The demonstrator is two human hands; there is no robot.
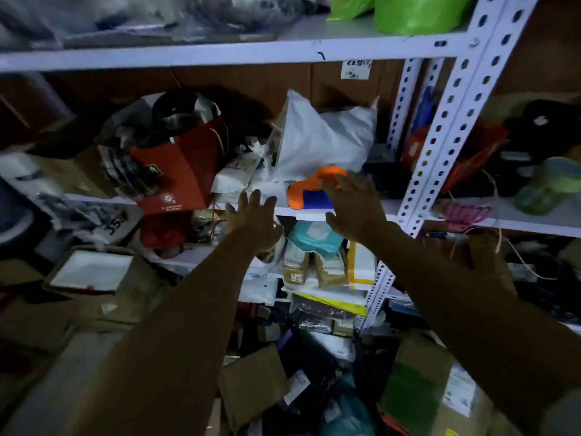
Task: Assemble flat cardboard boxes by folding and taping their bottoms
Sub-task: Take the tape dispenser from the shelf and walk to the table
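An orange and blue tape dispenser (309, 191) lies on the white shelf board (314, 212) in front of a white plastic mailer bag (317, 140). My right hand (355, 206) is stretched out just right of it, fingers spread, fingertips at the dispenser's orange handle; it holds nothing. My left hand (253, 218) reaches toward the same shelf edge left of the dispenser, fingers apart and empty. Flat brown cardboard pieces (251, 385) lie low in the pile below.
White perforated shelf posts (440, 127) rise on the right. A red paper bag (176, 171) stands left on the shelf. Parcels and mailers (314, 262) crowd the lower shelves. A cardboard box with a green label (430, 394) sits bottom right; green bags (418, 11) top.
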